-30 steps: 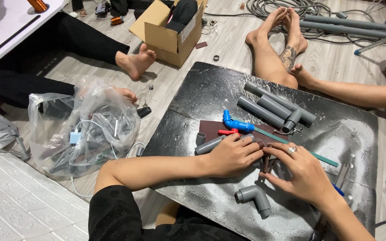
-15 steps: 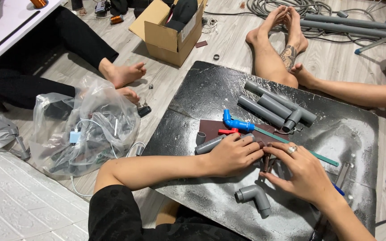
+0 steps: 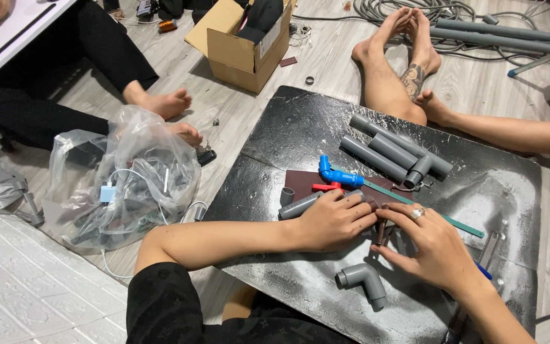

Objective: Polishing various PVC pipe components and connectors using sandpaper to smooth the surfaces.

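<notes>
While both hands' fingers pinch one brown strip (image 3: 381, 230), three grey pipes (image 3: 383, 150) lie beyond.

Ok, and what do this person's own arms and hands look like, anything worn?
Both are bare, no gloves. The left hand has a black sleeve covering only the upper arm. The right hand wears a silver ring.

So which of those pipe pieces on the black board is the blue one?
The blue elbow fitting, lying on the brown sheet just beyond the left hand. Every other pipe piece is grey, including the grey elbow nearer the person.
</notes>
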